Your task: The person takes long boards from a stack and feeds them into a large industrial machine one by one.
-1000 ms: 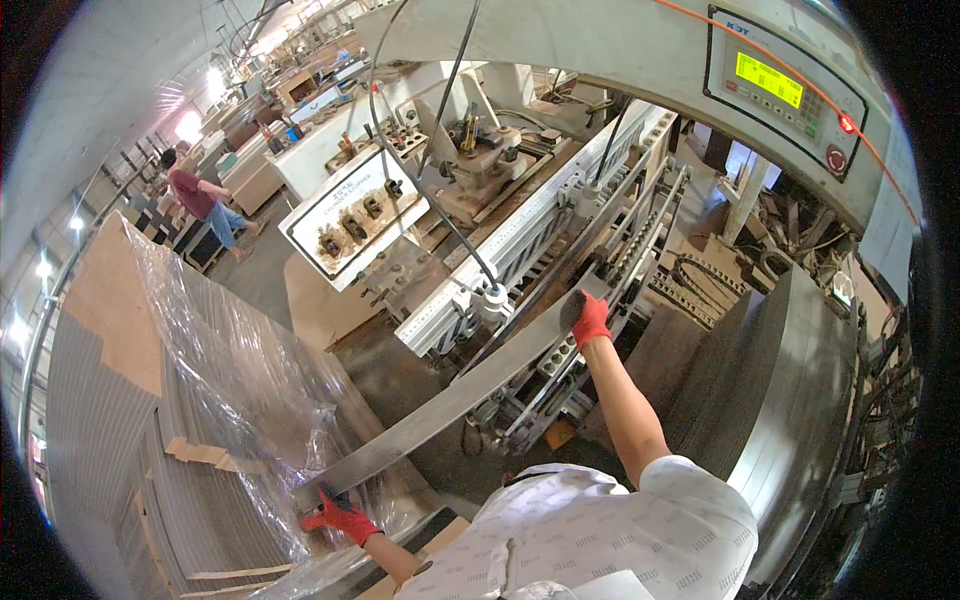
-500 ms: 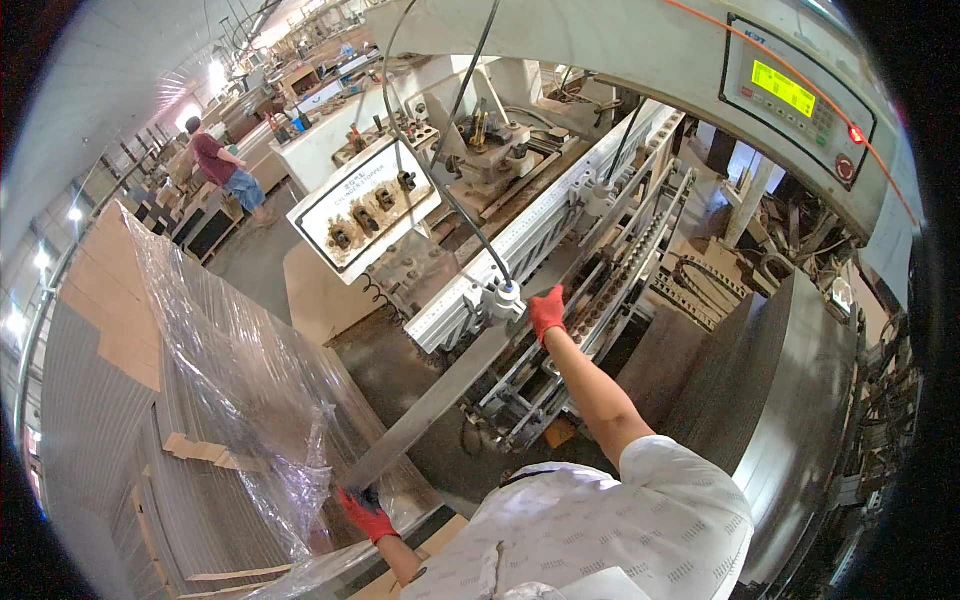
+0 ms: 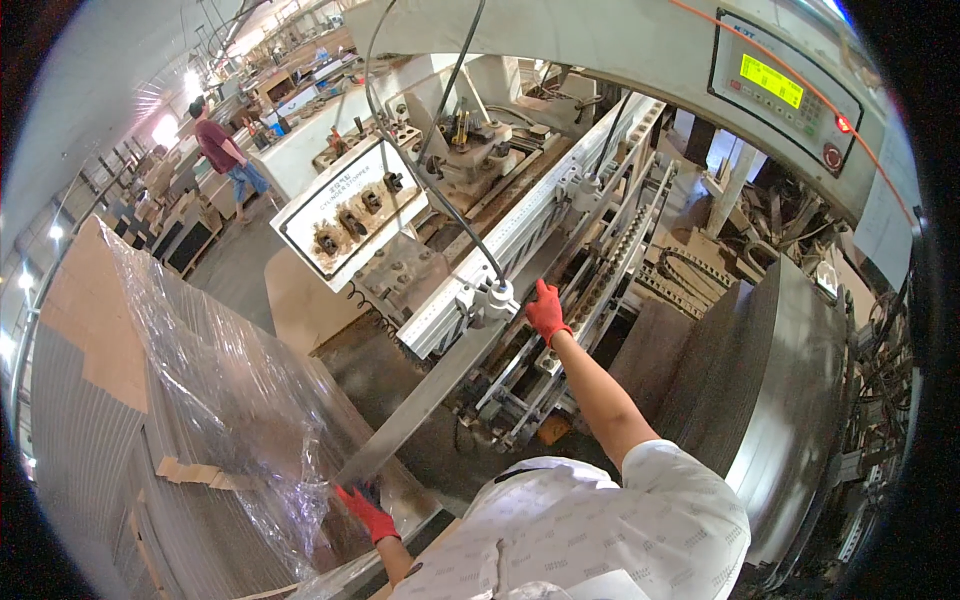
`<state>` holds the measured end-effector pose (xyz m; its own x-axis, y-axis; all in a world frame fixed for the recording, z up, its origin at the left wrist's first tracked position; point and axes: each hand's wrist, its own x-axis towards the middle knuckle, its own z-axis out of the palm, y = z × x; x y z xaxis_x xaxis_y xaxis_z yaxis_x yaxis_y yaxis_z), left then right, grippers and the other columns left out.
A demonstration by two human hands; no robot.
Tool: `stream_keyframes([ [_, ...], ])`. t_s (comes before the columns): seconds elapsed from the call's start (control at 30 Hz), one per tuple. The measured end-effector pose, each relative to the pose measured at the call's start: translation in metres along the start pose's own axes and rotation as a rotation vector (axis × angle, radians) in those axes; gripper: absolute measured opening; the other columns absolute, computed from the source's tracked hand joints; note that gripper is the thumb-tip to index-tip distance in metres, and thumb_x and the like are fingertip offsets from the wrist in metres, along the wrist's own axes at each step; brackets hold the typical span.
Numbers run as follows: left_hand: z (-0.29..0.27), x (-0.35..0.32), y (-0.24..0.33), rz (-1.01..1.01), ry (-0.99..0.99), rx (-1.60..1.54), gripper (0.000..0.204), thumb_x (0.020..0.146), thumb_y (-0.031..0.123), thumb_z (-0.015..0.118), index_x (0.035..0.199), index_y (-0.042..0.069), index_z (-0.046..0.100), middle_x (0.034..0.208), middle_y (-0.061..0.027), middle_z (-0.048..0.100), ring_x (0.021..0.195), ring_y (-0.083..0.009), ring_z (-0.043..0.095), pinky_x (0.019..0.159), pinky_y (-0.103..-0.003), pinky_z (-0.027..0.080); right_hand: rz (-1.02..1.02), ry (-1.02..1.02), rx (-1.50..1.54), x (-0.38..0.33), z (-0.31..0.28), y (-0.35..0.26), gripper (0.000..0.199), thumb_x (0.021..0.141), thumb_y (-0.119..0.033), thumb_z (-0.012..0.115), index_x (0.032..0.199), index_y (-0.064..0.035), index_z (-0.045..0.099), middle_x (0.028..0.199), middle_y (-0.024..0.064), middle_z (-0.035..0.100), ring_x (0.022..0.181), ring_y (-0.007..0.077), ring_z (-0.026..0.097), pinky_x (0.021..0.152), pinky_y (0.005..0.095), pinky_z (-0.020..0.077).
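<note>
I hold a long grey strip at both ends. My left hand, in a red glove, grips its near end beside a stack of grey strips half covered in clear plastic wrap. My right hand, also red-gloved, holds the far end against the machine's feed rails, next to a white guide block. The strip slants from lower left up to the machine.
The large machine has a control panel with a green screen at upper right and a white plate with round holders. A curved metal housing stands to my right. Another person stands far off at upper left.
My right hand has carried the strip's far end left and onward toward the white guide block. My left hand has stayed gripping the near end by the stack.
</note>
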<state>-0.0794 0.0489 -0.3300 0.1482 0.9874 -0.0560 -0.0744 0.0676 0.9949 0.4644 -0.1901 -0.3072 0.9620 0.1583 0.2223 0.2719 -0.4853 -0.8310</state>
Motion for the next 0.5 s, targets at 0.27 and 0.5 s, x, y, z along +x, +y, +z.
stream_keyframes([
  [0.27, 0.002, -0.009, 0.013, -0.05, -0.02, -0.136, 0.067, 0.098, 0.01, 0.054, 0.157, 0.009, 0.023, 0.156, -0.0114, 0.03, 0.124, -0.0243, 0.049, 0.096, -0.038, 0.049, -0.045, -0.001, -0.003, -0.002, 0.004, 0.008, 0.054, 0.076, -0.009, 0.061, 0.128, -0.0029, 0.05, 0.121, 0.0286, 0.052, 0.11, 0.0489, 0.054, 0.092, 0.0484, 0.0487],
  [0.5, 0.011, -0.014, 0.031, 0.005, -0.074, -0.038, 0.074, 0.094, 0.006, 0.056, 0.158, 0.012, 0.02, 0.151, -0.0085, 0.036, 0.107, -0.0205, 0.056, 0.085, -0.034, 0.05, -0.048, 0.016, 0.024, -0.002, 0.005, 0.01, 0.054, 0.077, -0.007, 0.057, 0.13, -0.0023, 0.052, 0.12, 0.0258, 0.055, 0.112, 0.0444, 0.054, 0.097, 0.0446, 0.046],
])
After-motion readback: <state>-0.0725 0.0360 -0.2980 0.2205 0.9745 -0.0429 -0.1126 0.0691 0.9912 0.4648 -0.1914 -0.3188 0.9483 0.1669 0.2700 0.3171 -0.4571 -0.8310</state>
